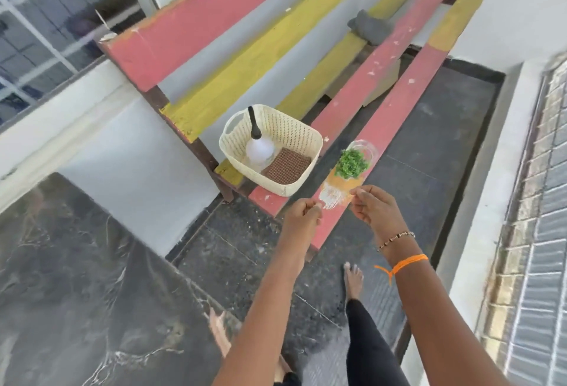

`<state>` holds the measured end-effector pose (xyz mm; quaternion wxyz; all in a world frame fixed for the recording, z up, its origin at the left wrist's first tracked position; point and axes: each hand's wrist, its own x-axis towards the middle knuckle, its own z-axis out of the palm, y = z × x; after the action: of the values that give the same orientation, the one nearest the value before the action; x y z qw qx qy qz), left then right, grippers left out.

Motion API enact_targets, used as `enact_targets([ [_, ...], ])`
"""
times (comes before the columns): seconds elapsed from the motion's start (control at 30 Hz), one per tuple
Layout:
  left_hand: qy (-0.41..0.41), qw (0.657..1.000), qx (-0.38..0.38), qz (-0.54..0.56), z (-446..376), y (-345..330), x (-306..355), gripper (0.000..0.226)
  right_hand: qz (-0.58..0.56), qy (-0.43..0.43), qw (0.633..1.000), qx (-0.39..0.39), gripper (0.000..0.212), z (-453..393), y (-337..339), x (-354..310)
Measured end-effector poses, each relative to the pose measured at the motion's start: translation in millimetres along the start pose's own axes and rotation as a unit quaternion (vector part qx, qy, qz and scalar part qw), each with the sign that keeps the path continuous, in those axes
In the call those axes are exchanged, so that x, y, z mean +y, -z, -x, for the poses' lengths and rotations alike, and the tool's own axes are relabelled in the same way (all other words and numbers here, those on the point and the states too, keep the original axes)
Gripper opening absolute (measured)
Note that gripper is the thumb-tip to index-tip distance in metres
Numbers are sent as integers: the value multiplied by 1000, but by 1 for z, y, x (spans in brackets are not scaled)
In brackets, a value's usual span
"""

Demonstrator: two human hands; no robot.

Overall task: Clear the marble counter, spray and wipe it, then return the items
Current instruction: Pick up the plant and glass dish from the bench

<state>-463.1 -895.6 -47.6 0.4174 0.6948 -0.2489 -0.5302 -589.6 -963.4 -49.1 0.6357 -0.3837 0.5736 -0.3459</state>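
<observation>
Painted slatted desk (383,72) carries a basket (306,131) with spray bottle (259,147), beside a plant (351,164); left hand (303,217) and right hand (372,204) hover, grips curled empty; clearing looks done, next lift out the bottle

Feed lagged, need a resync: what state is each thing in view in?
Counter: nothing on the visible part.
Basket: on bench, upright.
Bottle: in basket, leaning.
Pad: flat in basket.
Plant: upright on bench.
Cloth: bunched on bench.
Left hand: curled, empty.
Right hand: curled, empty.
</observation>
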Motion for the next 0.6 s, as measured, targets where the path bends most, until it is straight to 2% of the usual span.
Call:
enact_targets([
  [0.27, 98, 994, 57, -9, -121, -93, -5, 17, 38, -104, 994, -15, 30, -164, 60, -2],
  [0.43, 126, 985, 91, -69, -188, -126, -30, 40, 92, -172, 981, 0, 31, -253, 82, 20],
  [0.53, 164, 979, 77, -88, -221, -133, -49, 53, 121, -196, 973, 10, 33, -297, 88, 38],
  [0.6, 180, 976, 62, -106, -238, -135, -63, 61, 160, -182, 970, 23, 36, -322, 90, 50],
])
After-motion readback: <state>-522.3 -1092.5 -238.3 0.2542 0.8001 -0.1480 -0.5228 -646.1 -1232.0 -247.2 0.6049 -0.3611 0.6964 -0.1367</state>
